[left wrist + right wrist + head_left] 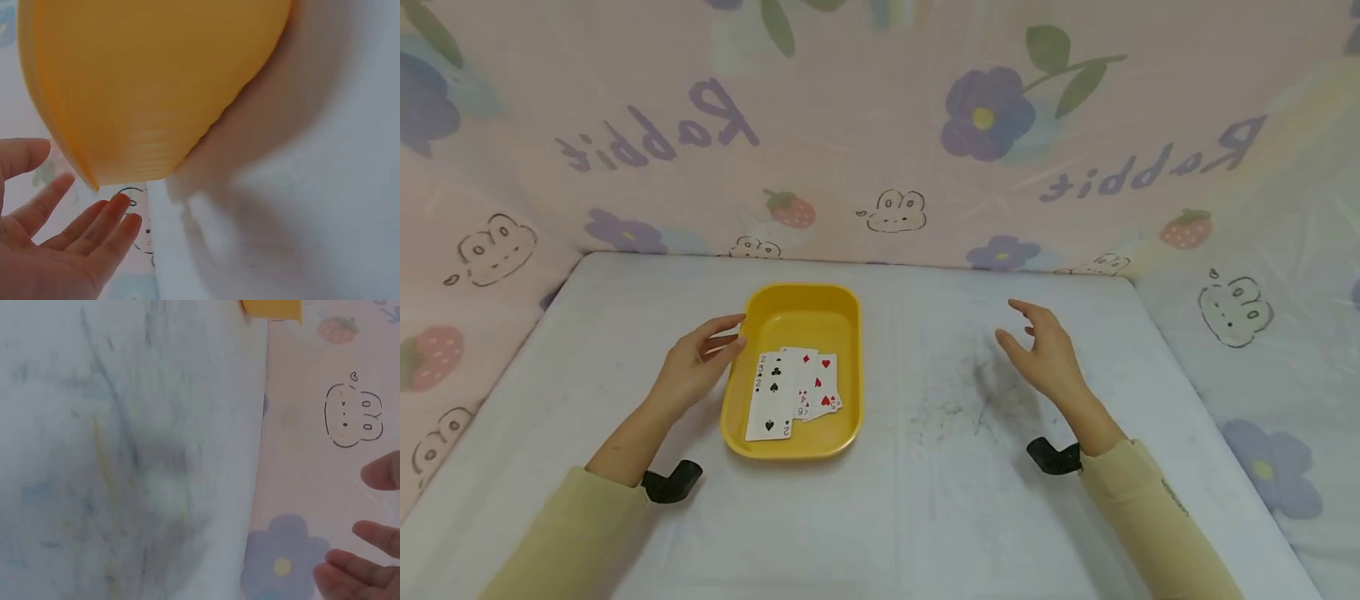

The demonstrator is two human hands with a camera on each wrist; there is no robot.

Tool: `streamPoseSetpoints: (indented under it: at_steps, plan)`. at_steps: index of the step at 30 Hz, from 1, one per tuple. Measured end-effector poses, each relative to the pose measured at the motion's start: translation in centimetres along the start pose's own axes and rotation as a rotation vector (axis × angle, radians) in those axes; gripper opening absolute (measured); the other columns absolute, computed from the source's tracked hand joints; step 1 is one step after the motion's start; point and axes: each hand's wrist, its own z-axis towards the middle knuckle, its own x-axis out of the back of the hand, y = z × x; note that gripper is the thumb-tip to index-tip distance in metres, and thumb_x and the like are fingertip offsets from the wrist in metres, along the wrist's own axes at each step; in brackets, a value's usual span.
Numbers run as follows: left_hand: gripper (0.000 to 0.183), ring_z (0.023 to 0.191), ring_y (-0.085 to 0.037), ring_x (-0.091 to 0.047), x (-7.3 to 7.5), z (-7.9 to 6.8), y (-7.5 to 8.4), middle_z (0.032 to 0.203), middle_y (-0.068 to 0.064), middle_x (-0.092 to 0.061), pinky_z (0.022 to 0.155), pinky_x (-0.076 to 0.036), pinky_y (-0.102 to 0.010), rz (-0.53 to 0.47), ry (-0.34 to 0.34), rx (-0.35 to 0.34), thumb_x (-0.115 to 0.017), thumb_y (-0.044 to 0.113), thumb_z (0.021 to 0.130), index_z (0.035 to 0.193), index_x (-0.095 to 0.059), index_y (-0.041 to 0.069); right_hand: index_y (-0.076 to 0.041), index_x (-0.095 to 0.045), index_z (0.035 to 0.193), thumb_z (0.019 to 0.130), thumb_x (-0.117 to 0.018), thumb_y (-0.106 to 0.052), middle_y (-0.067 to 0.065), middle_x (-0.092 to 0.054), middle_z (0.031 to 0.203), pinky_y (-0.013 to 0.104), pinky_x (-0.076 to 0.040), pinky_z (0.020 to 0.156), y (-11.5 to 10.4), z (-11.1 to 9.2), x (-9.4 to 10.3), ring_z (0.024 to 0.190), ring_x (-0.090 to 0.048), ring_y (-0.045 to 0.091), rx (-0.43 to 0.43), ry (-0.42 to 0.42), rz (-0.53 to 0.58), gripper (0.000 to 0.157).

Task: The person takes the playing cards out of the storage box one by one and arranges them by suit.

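A yellow tray (823, 442) stands on the white table, left of the middle. Several playing cards (771, 408) lie face up and overlapping in its near half, spades and clubs on the left, red suits on the right. My left hand (694, 367) is at the tray's left rim, thumb and fingers spread and relaxed; in the left wrist view these fingers (112, 237) are beside the tray's outer wall (144, 94). Over the right part of the table my right hand (1047, 354) hovers with loosely bent, parted fingers and holds nothing.
The white table (917, 517) has dark smudges (955, 412) right of the tray. A patterned curtain (850, 125) with flowers, strawberries and rabbit faces hangs behind the table and at both sides. Each wrist wears a black camera mount (673, 482).
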Motion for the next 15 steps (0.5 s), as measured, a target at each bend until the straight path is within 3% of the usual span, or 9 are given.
streamPoseSetpoints:
  at_steps: [6, 15]
  plan:
    - [0.048, 0.131, -0.033, -0.045, -0.8, -0.2, -1.1, 0.148, -0.011, -0.041, 0.102, -0.043, -0.047, -0.074, 0.025, 0.025, -0.053, 0.035, 0.098, 0.140, -0.046, 0.013, -0.001, -0.041, 0.142, 0.096, -0.056, -0.022, 0.026, -0.041, 0.141, 0.057, -0.043, 0.095, -0.7, -0.5, -0.7, 0.122, -0.046, 0.046, -0.042, -0.053, 0.050, 0.052]
    - [0.047, 0.131, -0.035, -0.043, -1.6, 0.0, -1.7, 0.148, -0.014, -0.041, 0.104, -0.041, -0.049, -0.134, 0.071, -0.001, -0.052, 0.025, 0.099, 0.143, -0.044, 0.012, 0.003, -0.047, 0.135, 0.094, -0.060, -0.013, 0.024, -0.049, 0.135, 0.051, -0.047, 0.094, -1.4, -0.8, -1.9, 0.122, -0.048, 0.039, 0.023, -0.045, 0.091, 0.046]
